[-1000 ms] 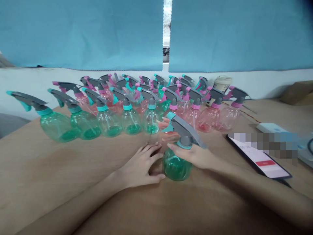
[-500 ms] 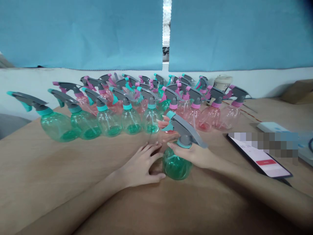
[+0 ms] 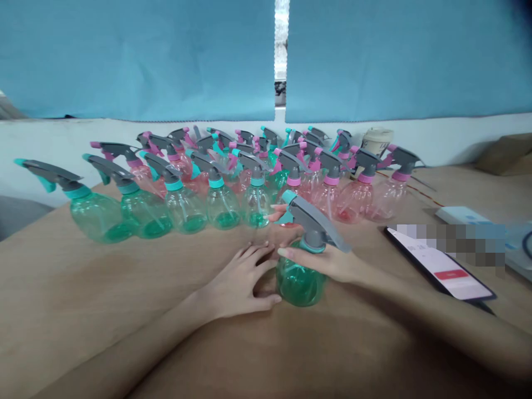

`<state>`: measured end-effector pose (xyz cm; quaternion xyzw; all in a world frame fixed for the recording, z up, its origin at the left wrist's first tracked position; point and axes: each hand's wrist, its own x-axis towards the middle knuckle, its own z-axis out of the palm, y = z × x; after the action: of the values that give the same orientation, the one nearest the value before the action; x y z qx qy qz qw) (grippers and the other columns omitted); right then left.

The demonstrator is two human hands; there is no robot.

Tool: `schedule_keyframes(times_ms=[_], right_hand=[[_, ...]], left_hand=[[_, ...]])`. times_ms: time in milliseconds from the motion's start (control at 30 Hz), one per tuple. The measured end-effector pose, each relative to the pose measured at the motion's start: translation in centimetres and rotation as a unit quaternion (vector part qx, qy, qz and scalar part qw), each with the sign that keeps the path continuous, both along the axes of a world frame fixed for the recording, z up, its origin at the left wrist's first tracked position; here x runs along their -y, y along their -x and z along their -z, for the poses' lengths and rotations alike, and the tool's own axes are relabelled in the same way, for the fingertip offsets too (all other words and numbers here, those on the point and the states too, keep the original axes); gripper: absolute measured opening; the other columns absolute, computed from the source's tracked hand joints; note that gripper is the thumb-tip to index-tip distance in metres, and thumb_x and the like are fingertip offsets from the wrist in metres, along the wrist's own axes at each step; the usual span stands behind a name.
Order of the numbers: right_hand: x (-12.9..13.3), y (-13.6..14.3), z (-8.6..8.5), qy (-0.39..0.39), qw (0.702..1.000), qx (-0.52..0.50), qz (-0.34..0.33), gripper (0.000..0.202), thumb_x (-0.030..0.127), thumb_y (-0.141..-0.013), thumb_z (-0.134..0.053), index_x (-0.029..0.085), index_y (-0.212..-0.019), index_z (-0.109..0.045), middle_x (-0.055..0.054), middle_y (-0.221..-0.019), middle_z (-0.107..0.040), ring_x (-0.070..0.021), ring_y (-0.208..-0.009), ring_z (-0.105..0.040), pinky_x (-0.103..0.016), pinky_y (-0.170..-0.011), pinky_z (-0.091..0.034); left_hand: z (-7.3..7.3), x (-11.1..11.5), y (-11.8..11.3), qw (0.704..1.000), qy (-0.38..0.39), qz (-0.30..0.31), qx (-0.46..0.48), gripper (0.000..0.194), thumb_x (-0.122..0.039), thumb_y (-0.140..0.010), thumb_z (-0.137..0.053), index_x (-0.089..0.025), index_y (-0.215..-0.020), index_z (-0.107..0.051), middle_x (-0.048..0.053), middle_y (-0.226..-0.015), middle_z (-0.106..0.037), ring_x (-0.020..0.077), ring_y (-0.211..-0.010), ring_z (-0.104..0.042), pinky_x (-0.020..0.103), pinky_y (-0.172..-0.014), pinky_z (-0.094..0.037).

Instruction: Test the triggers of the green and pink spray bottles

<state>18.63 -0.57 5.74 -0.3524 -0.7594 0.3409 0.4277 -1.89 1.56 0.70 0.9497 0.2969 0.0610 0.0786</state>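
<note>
A green spray bottle (image 3: 300, 280) with a grey and teal spray head stands upright on the wooden table (image 3: 174, 354), near the middle. My right hand (image 3: 328, 260) is around its neck, thumb across the front and fingers partly hidden behind the spray head. Just left of that bottle, my left hand (image 3: 236, 282) lies on the table with its fingers spread, thumb and index tips close to the bottle's base. Behind both hands is a row of green bottles (image 3: 224, 208) on the left and pink bottles (image 3: 357, 197) on the right.
More spray bottles are packed behind the front row. At the right lies a phone (image 3: 440, 266) with a lit screen, beside a white box (image 3: 461, 215). A cup (image 3: 376, 141) and a cardboard box (image 3: 509, 155) are at the back right.
The thumb of my right hand has moved slightly left and down on the bottle's neck area. My left hand and the bottle's place are unchanged.
</note>
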Motion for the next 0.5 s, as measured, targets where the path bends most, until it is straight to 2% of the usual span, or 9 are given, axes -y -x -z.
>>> schedule_keyframes(times_ms=[100,200,400,500], right_hand=[[0.0,-0.3,0.1,0.052,0.996,-0.06,-0.037,0.047,0.028,-0.075,-0.058,0.029,-0.119,-0.042,-0.002,-0.121,-0.053,-0.0121,-0.076,-0.062,-0.027,-0.07,-0.054],[-0.1,-0.7,0.4,0.086,0.993,-0.065,-0.053,0.045,0.025,-0.077,-0.055,0.03,-0.121,-0.043,-0.002,-0.117,-0.056,-0.0116,-0.075,-0.062,-0.028,-0.07,-0.053],[-0.3,-1.1,-0.7,0.092,0.979,-0.11,-0.147,0.052,0.014,-0.075,-0.056,0.032,-0.121,-0.043,0.001,-0.13,-0.045,-0.0134,-0.099,-0.057,-0.033,-0.091,-0.046],[-0.4,-1.0,-0.8,0.089,0.982,-0.094,-0.135,0.052,0.012,-0.074,-0.055,0.032,-0.121,-0.043,0.002,-0.131,-0.045,-0.013,-0.097,-0.059,-0.033,-0.091,-0.046]], left_hand=[[0.0,0.0,0.0,1.0,0.005,0.001,0.0,0.069,-0.054,-0.077,-0.053,-0.024,-0.134,-0.031,0.01,-0.143,-0.026,0.0304,-0.129,-0.022,0.05,-0.104,-0.015],[-0.1,0.0,0.0,1.0,0.009,-0.001,0.002,0.071,-0.054,-0.076,-0.054,-0.024,-0.136,-0.029,0.01,-0.142,-0.026,0.0302,-0.129,-0.024,0.05,-0.103,-0.017],[-0.3,0.1,-0.1,1.0,0.0,0.005,0.011,0.066,-0.053,-0.076,-0.054,-0.024,-0.133,-0.034,0.008,-0.142,-0.029,0.031,-0.127,-0.026,0.05,-0.103,-0.019],[-0.2,0.1,-0.1,1.0,-0.005,0.003,0.01,0.067,-0.055,-0.076,-0.053,-0.024,-0.133,-0.034,0.009,-0.141,-0.029,0.0321,-0.126,-0.027,0.051,-0.102,-0.02]])
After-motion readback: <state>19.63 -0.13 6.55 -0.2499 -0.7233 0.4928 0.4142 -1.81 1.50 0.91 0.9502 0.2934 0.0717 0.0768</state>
